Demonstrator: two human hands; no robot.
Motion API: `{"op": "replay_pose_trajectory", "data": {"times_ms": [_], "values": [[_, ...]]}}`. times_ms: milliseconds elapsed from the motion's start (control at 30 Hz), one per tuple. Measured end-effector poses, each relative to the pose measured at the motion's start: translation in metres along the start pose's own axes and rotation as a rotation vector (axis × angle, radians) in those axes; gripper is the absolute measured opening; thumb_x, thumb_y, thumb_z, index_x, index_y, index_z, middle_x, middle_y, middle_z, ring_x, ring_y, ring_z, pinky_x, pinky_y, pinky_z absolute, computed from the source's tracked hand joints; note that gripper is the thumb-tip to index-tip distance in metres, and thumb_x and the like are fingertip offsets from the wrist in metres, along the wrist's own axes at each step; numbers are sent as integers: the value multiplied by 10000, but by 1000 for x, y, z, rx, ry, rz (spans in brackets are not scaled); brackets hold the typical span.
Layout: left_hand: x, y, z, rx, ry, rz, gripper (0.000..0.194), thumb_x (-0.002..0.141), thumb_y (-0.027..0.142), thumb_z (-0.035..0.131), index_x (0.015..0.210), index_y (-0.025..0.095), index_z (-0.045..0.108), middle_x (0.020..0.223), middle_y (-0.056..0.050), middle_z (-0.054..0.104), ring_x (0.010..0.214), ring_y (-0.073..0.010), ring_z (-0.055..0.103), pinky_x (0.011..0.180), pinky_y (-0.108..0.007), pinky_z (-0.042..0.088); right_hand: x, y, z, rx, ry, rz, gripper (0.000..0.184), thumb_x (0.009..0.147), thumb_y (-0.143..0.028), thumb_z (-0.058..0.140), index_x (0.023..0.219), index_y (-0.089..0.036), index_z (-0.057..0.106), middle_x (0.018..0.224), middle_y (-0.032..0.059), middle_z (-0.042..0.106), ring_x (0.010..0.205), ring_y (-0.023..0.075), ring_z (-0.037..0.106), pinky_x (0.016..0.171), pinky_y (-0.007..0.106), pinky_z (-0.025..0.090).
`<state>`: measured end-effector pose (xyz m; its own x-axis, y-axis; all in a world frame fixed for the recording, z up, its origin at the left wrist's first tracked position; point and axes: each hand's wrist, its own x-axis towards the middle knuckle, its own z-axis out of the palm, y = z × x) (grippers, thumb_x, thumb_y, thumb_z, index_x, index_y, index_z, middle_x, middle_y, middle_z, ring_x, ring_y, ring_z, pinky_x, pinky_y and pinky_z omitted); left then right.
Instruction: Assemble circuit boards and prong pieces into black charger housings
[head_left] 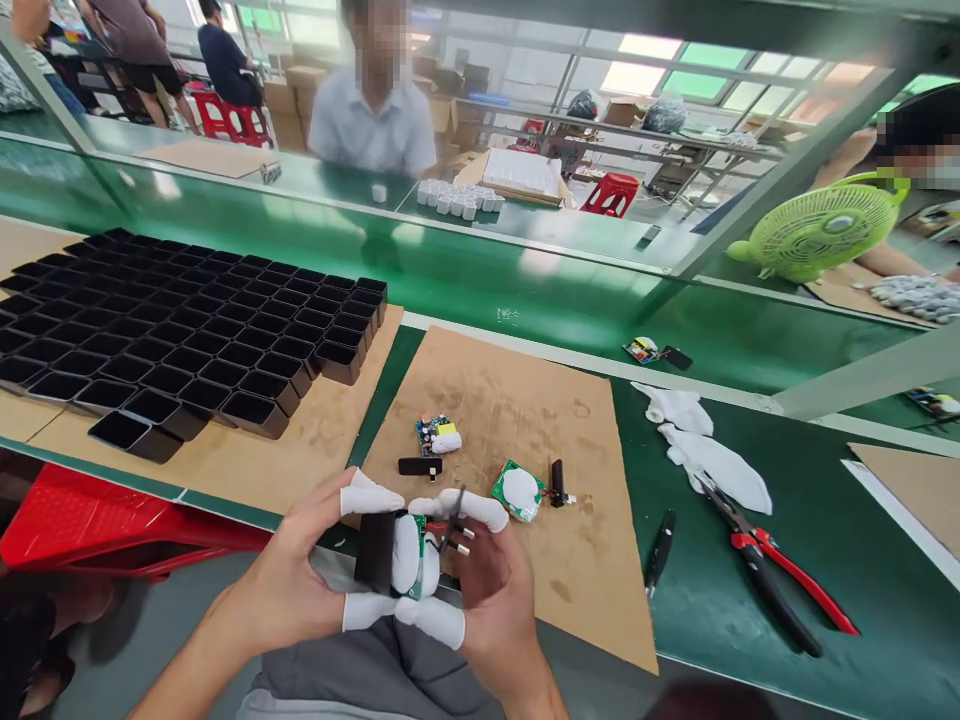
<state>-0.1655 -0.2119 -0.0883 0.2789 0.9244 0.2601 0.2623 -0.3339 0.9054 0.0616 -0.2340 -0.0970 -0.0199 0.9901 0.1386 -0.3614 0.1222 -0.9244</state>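
Note:
White finger covers sit on the fingertips of both my hands. My left hand point(304, 575) grips a black plastic housing point(375, 552) from the left, thumb and fingers on opposite sides. On the right, my right hand point(495, 590) pinches a green circuit board point(424, 555) with white padding, partly inside the housing's mouth. A dark plug piece with metal prongs point(461, 540) is by my right fingers. Beyond my hands, a circuit board with a yellow part point(441, 435) and a black end piece point(420, 466) lie on cardboard. Another padded board point(519, 490) is wired to a black plug piece point(558, 484).
Rows of open black housings point(187, 340) cover the left cardboard. Right of the brown cardboard point(510, 390) lie a black knife point(660, 550), red-handled pliers point(780, 570) and white gloves point(712, 465). A green fan point(825, 228) stands behind. A person point(373, 120) sits opposite.

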Motion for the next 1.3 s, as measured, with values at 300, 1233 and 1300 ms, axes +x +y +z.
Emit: {"op": "replay_pose_trajectory", "data": {"times_ms": [300,1233,1300], "values": [[-1,4,7,-379,-25,-37,706,786,112,1024,1406,353,787,1336,-66,767,1226,-224,775,1120,-290,649,-6,-35,-6,79,-21,-13,739,553,-405,1185,1220,-309,883,1194,146,872,1123,419,869,898,490,764],[-2,11,8,-379,-95,158,854,747,-76,883,1493,306,718,1353,-93,751,1190,-253,725,1015,-335,608,6,-59,9,-223,-142,-69,644,595,-332,1174,1174,-330,893,967,28,848,824,250,804,790,321,694],[0,12,8,-378,-93,157,841,752,-76,877,1485,306,724,1338,-87,756,1171,-240,728,1008,-321,607,6,-61,9,-241,-142,-85,632,599,-327,1172,1166,-325,893,957,28,846,819,249,804,793,321,701]]}}
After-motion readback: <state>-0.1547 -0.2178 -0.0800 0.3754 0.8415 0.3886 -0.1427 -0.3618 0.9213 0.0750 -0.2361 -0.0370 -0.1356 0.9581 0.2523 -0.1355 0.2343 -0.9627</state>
